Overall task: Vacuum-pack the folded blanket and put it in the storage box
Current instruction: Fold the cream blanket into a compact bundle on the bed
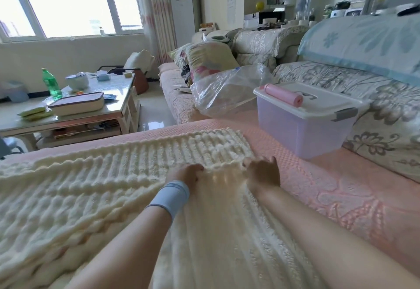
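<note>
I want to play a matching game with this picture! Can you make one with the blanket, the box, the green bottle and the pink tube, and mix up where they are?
Things
1. blanket
2. storage box
3. green bottle
4. pink tube

Places or states
A. standing on the coffee table
B. lying on top of the white lid
C. gripped by the left hand and right hand
D. sitting on the sofa, closed

Pairs: 1-C, 2-D, 3-A, 4-B
</note>
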`<state>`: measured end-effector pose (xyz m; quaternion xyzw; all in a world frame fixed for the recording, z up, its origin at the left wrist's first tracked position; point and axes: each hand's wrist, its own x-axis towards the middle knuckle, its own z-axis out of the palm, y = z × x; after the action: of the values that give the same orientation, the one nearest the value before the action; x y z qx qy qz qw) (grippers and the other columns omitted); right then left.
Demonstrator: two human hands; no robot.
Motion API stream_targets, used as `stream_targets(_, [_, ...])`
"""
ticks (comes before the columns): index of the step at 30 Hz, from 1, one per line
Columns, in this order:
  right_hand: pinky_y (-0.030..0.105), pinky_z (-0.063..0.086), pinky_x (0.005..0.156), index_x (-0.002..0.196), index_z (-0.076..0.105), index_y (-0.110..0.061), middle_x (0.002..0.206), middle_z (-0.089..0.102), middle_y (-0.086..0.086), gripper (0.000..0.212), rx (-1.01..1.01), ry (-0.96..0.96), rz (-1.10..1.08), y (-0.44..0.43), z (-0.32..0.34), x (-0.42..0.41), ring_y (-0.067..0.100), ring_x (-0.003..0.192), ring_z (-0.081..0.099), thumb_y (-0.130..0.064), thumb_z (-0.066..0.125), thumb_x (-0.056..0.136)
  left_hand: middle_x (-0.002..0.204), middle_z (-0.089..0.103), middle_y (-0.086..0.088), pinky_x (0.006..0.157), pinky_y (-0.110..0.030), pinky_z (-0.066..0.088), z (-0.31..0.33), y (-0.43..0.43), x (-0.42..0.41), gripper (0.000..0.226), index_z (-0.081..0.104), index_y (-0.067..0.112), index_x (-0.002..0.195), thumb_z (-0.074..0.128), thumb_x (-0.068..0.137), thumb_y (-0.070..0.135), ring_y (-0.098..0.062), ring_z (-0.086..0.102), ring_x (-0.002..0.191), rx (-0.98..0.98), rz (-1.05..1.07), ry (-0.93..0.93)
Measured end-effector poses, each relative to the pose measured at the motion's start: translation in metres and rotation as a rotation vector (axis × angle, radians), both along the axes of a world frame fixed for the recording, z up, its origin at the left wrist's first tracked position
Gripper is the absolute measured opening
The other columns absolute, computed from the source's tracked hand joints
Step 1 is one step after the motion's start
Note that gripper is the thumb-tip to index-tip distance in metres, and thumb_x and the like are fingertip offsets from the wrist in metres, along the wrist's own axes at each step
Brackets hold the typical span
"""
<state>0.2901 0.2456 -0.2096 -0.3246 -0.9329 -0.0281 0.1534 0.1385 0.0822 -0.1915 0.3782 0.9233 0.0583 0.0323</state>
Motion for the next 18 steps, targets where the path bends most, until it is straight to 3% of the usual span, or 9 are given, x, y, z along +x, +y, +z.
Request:
stream_targets(2, [0.034,0.04,0.093,0.098,0.065,-0.027,0.1,0.068,-0.004,0.016,-0.116,-0.062,-0.06,0.017,0.003,0.004,0.021,0.096,0.064,-0.02,0.054,0.088,0.126,0.06,0.006,0.083,-0.033,0.052,0.0,0.012,-0.003,0.047,0.055,0.042,0.128,0.048,0.092,0.013,-0.021,0.06,0.111,0.024,-0.029,-0.018])
stream_targets(4, [0.03,0.044,0.088,0.108,0.068,-0.031,0.106,0.067,-0.005,0.024,-0.358,-0.192,-0.072,0.028,0.003,0.008,0.022,0.097,0.063,-0.029,0.056,0.087,0.125,0.063,0.002,0.087,-0.034,0.053,-0.013,0.02,-0.001,0.039,0.06,0.032,0.125,0.053,0.09,0.014,-0.023,0.061,0.11,-0.14,-0.131,-0.15])
stream_targets(7, [0.038,0.043,0.101,0.118,0.063,-0.035,0.13,0.055,0.001,0.044,-0.49,-0.138,-0.095,0.04,0.005,0.0,0.027,0.122,0.053,-0.058,0.058,0.081,0.136,0.056,-0.002,0.096,-0.033,0.048,-0.024,0.029,-0.009,0.041,0.056,0.026,0.132,0.044,0.094,0.015,-0.024,0.057,0.118,-0.278,-0.131,-0.181])
stream_targets(12, [0.049,0.038,0.109,0.146,0.04,-0.026,0.149,0.03,0.016,0.056,-0.624,-0.015,-0.146,0.065,0.015,-0.056,0.036,0.134,0.035,-0.049,0.04,0.095,0.141,0.048,0.0,0.08,-0.031,0.055,-0.001,0.059,-0.054,0.056,0.052,0.034,0.134,0.038,0.089,0.002,-0.022,0.058,0.114,-0.09,-0.009,-0.107])
stream_targets(16, [0.052,0.034,0.11,0.151,0.031,-0.038,0.156,0.018,0.011,0.059,-0.599,-0.097,-0.105,0.086,0.01,-0.105,0.033,0.139,0.024,-0.03,0.043,0.094,0.148,0.036,-0.002,0.078,-0.031,0.052,0.005,0.092,-0.091,0.072,0.036,0.034,0.146,0.043,0.089,-0.01,-0.026,0.051,0.124,-0.125,-0.044,-0.038])
stream_targets(18, [0.055,0.033,0.11,0.154,0.021,-0.043,0.161,0.009,0.009,0.064,-0.569,-0.179,-0.099,0.097,0.007,-0.125,0.032,0.143,0.017,-0.032,0.044,0.095,0.149,0.034,-0.002,0.081,-0.033,0.052,0.003,0.108,-0.112,0.077,0.03,0.034,0.149,0.047,0.088,-0.01,-0.027,0.05,0.126,-0.167,-0.065,0.004])
